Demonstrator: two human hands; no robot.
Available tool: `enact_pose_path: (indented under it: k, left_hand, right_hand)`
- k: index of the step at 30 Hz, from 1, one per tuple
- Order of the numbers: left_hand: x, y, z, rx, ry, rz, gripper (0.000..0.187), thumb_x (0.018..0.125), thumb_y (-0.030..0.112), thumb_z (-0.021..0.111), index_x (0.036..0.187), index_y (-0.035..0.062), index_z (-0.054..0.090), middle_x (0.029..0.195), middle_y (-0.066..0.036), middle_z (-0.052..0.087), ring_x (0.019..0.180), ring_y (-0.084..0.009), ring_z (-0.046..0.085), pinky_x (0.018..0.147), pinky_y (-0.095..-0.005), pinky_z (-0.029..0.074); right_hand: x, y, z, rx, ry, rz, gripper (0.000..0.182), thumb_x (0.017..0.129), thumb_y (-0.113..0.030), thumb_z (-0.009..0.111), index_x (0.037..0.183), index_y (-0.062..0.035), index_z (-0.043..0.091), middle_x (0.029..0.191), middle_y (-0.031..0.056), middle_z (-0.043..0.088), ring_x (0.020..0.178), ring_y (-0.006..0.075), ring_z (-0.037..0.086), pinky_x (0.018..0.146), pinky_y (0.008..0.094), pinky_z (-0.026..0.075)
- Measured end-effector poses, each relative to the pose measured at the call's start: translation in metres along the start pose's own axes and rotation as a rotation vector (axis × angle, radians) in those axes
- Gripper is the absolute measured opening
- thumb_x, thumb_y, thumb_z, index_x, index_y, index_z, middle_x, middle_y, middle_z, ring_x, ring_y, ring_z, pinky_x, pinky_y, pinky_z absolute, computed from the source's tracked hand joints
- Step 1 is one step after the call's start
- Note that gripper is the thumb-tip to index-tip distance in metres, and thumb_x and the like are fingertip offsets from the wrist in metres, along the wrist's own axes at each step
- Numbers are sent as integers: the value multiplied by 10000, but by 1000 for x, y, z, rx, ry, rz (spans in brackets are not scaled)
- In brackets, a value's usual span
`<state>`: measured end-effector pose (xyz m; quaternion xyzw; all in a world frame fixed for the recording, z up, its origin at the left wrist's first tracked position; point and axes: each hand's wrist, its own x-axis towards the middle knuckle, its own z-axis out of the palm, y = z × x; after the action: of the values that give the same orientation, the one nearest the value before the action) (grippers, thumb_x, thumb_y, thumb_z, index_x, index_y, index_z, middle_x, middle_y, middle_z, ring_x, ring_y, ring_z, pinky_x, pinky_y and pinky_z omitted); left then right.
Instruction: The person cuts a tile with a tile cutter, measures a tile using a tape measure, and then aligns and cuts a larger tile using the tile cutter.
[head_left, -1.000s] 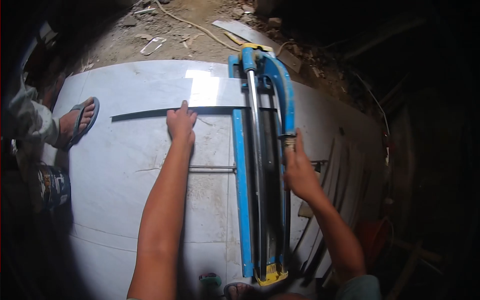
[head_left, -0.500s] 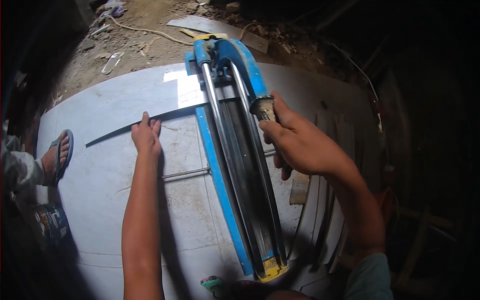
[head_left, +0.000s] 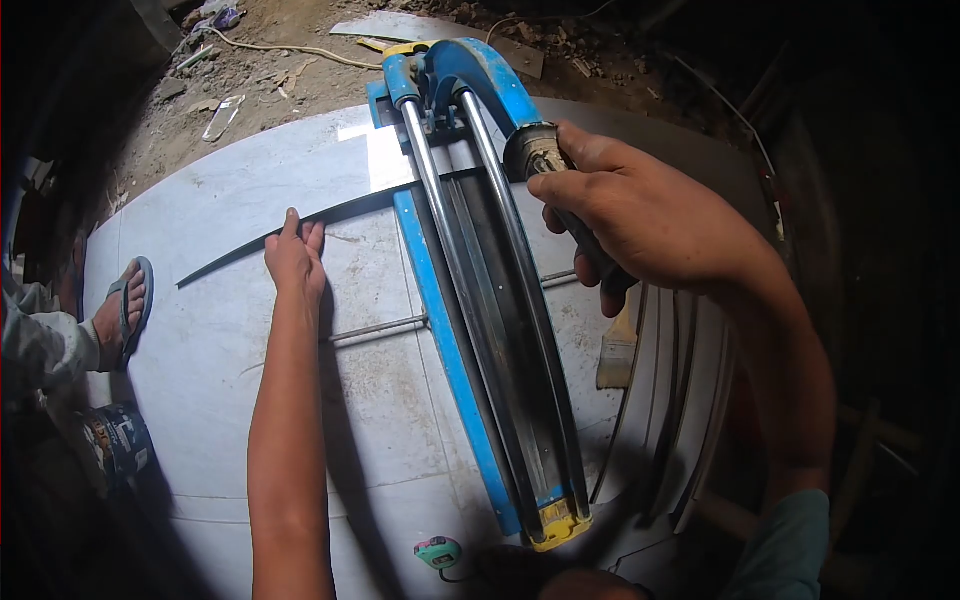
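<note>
A blue tile cutter (head_left: 409, 260) with two steel rails stretches away in front of me. My right hand (head_left: 640, 205) is wrapped round the worn grip of its lever handle (head_left: 545, 150), which points back toward me. A large pale tile (head_left: 270, 175) lies across the far part of the cutter, under the rails, with its dark near edge facing me. My left hand (head_left: 295, 258) holds that edge left of the cutter, thumb on top. The undersides of the left fingers are partly hidden.
A green tape measure (head_left: 438, 552) lies near me, and a paintbrush (head_left: 618, 350) and several narrow tile strips (head_left: 660, 400) lie to the right. Another person's sandalled foot (head_left: 130, 305) and a dark container (head_left: 118, 445) are at left. Rubble and a cable (head_left: 300, 50) lie beyond.
My right hand has lifted the lever grip up and closer to me, slightly rightward. My left hand keeps its place on the tile edge. The view has shifted a little.
</note>
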<state>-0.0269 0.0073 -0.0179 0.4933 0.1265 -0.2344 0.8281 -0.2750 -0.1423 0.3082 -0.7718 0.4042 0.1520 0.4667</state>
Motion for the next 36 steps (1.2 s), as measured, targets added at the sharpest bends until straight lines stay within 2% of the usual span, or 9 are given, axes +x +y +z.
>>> enact_pose_path:
  k: [7, 11, 15, 18, 24, 26, 30, 33, 36]
  left_hand:
    - [2, 0, -2, -17, -24, -23, 690, 953, 84, 664, 1369, -149, 166, 1330, -312, 379, 1282, -413, 471, 1050, -523, 516]
    - [0, 0, 2, 7, 1, -16, 632, 955, 80, 660, 1335, -145, 209, 1318, -305, 385, 1259, -404, 487, 1038, -528, 523]
    - [-2, 1, 2, 9, 13, -6, 563, 955, 84, 662, 1287, -131, 261, 1274, -277, 415, 1198, -372, 518, 1026, -521, 535]
    - [-4, 1, 3, 17, 19, 9, 535, 955, 86, 664, 1267, -120, 282, 1249, -262, 427, 1162, -352, 530, 1021, -517, 538]
    - [-2, 2, 2, 1, 13, -14, 566, 949, 78, 669, 1296, -122, 269, 1293, -278, 405, 1201, -376, 516, 1025, -523, 530]
    - [-1, 1, 1, -9, 24, -25, 570, 948, 76, 671, 1301, -120, 268, 1309, -283, 399, 1218, -387, 509, 1027, -526, 528]
    - [-3, 2, 4, -38, 42, -32, 541, 945, 78, 676, 1296, -88, 301, 1309, -269, 415, 1219, -386, 514, 1001, -517, 544]
    - [12, -4, -5, -21, 17, -38, 489, 943, 81, 681, 1272, -53, 345, 1274, -244, 455, 1164, -360, 541, 961, -498, 564]
    - [18, -5, -11, -56, -13, -80, 468, 949, 82, 670, 1271, -41, 354, 1275, -241, 456, 1146, -360, 543, 957, -523, 562]
  right_hand:
    - [3, -6, -12, -41, 12, -45, 296, 995, -273, 526, 1114, -3, 537, 822, 70, 588, 573, 147, 641, 408, 301, 552]
    - [5, -1, -14, -34, -27, -37, 328, 1000, -289, 526, 1159, -2, 534, 839, 67, 585, 579, 143, 637, 406, 300, 540]
    - [3, 12, 9, -8, 69, -81, 515, 989, -224, 462, 1247, 212, 375, 646, 173, 614, 482, 217, 636, 431, 314, 506]
    - [5, 13, 13, 59, 60, 31, 519, 997, -261, 527, 1448, -36, 405, 802, 25, 524, 576, 101, 591, 397, 273, 509]
    - [7, 32, 30, 76, 150, -28, 606, 983, -237, 531, 1526, -61, 326, 787, 14, 497, 547, 87, 561, 370, 262, 486]
    - [8, 36, 32, 146, 113, -79, 706, 976, -215, 498, 1507, 100, 155, 662, 80, 559, 480, 160, 577, 405, 297, 491]
    - [9, 34, 27, 120, 86, -114, 772, 970, -192, 472, 1474, 214, 52, 625, 127, 603, 460, 207, 602, 431, 318, 505]
    - [8, 29, 17, 98, 34, -51, 521, 988, -205, 496, 1446, 0, 355, 782, 49, 502, 559, 136, 596, 391, 288, 522]
    - [10, 23, 5, 19, -4, -76, 411, 993, -212, 497, 1313, 35, 420, 782, 63, 508, 579, 160, 619, 402, 313, 546]
